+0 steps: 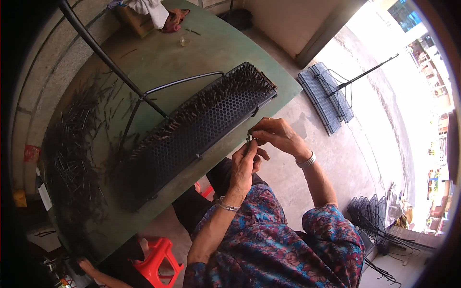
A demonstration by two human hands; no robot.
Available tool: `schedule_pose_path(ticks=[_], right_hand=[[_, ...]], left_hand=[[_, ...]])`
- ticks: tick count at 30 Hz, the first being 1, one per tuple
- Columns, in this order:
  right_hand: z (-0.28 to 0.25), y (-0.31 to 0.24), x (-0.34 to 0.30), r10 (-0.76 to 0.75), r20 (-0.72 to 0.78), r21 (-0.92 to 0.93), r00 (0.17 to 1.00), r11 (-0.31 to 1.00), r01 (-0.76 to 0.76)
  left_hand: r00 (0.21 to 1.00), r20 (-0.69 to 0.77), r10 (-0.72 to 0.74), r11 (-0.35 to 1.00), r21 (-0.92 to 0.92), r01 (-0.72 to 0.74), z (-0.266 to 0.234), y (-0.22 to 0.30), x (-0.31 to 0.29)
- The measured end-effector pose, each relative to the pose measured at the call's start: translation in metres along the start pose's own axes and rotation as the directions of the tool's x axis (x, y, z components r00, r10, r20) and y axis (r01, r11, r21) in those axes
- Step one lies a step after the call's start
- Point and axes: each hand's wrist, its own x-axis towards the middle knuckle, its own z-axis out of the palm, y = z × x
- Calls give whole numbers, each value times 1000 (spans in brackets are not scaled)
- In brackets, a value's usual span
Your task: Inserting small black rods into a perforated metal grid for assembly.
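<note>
My left hand (244,164) is closed, with a small thin dark piece (249,138) pinched between thumb and fingers. Bent in from the right, my right hand (282,138) has its thumb and finger pressed together at that piece's upper end. Both hands are just off the near edge of a green table (211,29). Beyond them on the table lies a black perforated rack (192,132) with a long rod handle (103,55). Short dark pieces (240,81) stand in its holes along the far side and right end.
Many loose thin dark rods (74,158) are heaped on the table's left. A small clear cup (184,42) stands at the back. Another rack (326,98) rests on the floor to the right. Near a red stool (161,261), another person's arm (98,276) shows.
</note>
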Motion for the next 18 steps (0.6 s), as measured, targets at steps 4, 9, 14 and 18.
schedule_pose_path(ticks=[4, 9, 14, 18], right_hand=[[-4, -2, -2, 57, 35, 103, 998, 993, -60], [-10, -14, -2, 76, 73, 87, 994, 993, -82], [-27, -21, 11, -65, -353, -17, 934, 998, 63], [-33, -16, 32, -314, -537, -324, 783, 934, 152]], left_hand=[[999, 20, -51, 995, 92, 49, -1, 4, -3], [998, 25, -57, 989, 137, 53, -3, 4, -1], [991, -67, -119, 987, 96, 126, -8, 9, 1], [998, -19, -64, 998, 4, 64, -14, -3, 2]])
